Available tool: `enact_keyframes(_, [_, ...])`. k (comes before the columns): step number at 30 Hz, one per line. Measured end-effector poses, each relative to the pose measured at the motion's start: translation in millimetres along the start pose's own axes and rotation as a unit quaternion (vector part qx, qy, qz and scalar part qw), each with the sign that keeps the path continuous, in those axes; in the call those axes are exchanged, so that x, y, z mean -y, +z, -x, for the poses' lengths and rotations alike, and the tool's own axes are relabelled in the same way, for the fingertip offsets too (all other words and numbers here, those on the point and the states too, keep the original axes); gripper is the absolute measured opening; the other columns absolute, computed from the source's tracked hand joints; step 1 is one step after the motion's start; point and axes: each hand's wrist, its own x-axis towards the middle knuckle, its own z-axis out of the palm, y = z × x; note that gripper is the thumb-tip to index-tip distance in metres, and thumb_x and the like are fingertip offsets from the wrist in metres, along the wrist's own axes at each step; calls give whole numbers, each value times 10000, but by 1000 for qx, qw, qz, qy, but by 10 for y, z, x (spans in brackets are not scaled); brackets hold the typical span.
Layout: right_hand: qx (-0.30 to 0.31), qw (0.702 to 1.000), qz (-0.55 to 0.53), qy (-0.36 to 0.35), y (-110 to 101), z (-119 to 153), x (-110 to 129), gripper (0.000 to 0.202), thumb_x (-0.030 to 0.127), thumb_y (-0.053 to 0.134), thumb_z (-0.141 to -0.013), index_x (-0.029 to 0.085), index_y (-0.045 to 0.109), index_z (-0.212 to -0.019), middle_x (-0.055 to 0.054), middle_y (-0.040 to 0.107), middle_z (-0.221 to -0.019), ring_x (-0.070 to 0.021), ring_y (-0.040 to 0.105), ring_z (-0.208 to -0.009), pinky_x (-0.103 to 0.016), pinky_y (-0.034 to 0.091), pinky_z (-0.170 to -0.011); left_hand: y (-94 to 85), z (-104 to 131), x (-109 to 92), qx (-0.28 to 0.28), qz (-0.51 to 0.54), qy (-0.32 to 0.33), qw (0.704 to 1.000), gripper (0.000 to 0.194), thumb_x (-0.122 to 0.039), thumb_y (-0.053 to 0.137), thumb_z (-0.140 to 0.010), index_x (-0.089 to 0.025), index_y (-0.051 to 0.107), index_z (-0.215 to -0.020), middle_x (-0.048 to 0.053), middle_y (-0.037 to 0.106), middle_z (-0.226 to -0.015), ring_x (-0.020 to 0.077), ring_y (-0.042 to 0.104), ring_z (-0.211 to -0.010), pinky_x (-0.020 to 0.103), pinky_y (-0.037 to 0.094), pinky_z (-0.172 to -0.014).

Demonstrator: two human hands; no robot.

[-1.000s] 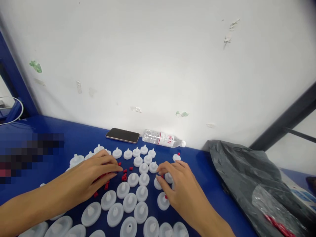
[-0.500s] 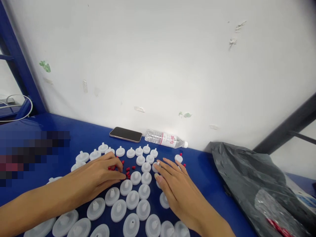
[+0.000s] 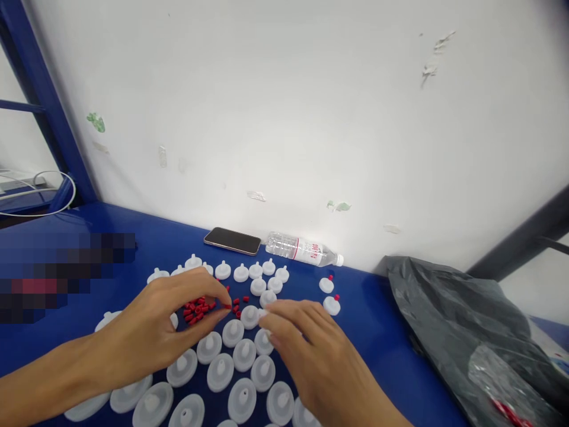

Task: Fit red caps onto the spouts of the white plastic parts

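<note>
My left hand (image 3: pixel 178 326) pinches a small red cap (image 3: pixel 227 306) between thumb and index finger. Under and beside it lies a pile of loose red caps (image 3: pixel 195 311), with several more scattered to the right. My right hand (image 3: pixel 306 344) is closed with curled fingers, a bit of a white disc (image 3: pixel 262 314) with a stem showing at its fingertips; most of that disc is hidden. Around both hands stand many white round discs, stems up, such as a white disc (image 3: pixel 221 372) in front. Two white discs (image 3: pixel 331 306) at the right carry red caps.
A phone (image 3: pixel 232 241) and a clear plastic bottle (image 3: pixel 302 249) lie along the wall. At the right, a dark grey plastic bag (image 3: pixel 427 320) covers the edge of the blue table (image 3: pixel 355 367). A blue frame post (image 3: pixel 57 107) rises at the left.
My left hand has lifted from the red pile with a cap in its pinch. The right hand has curled its fingers and moved left, nearer the left hand. The view has shifted slightly.
</note>
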Motion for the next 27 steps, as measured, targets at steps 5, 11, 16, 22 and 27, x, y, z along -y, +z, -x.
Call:
enact_keyframes(5, [-44, 997, -23, -61, 72, -40, 158, 237, 64, 501, -1090, 183, 675, -1198, -41, 814, -1235, -174, 770, -1137, -302, 602, -986, 16, 41, -242, -28, 73, 31, 996, 135, -217, 683, -1046, -306, 743, -1128, -41, 803, -983, 126, 750, -847, 204, 625, -775])
enact_keyframes(11, [-64, 995, -10, -77, 90, -58, 210, 213, 104, 485, -1119, 186, 681, -1128, -34, 828, -1202, -165, 789, -1125, -282, 596, -998, 29, 23, -286, -13, 109, 82, 991, 340, -88, 671, -1029, -355, 771, -1215, -53, 812, -1074, 91, 787, -917, 140, 639, -833])
enact_keyframes(16, [-69, 995, -7, -75, 54, -58, 190, 214, 122, 492, -1131, 192, 693, -1107, -23, 834, -1184, -154, 791, -1141, -263, 593, -1015, 64, 56, -240, -8, 117, 85, 989, 309, -158, 704, -1051, -391, 794, -1231, -56, 820, -1078, 93, 785, -927, 142, 638, -836])
enact_keyframes(22, [-106, 991, 15, -84, 11, -76, 240, 266, 95, 502, -1107, 236, 715, -1033, 23, 852, -1127, -124, 798, -1121, -223, 572, -1074, 30, 69, -259, 16, 142, 80, 986, 353, -176, 736, -1038, -455, 814, -1238, -44, 833, -1052, 105, 787, -833, 152, 635, -735])
enact_keyframes(27, [-113, 989, 23, -92, -26, -116, 283, 283, 91, 502, -1090, 245, 715, -985, 26, 856, -1097, -120, 798, -1141, -200, 582, -1053, -13, 61, -248, 75, 214, 11, 974, 386, -216, 668, -1076, -534, 817, -1237, -6, 836, -1093, 162, 798, -885, 227, 659, -744])
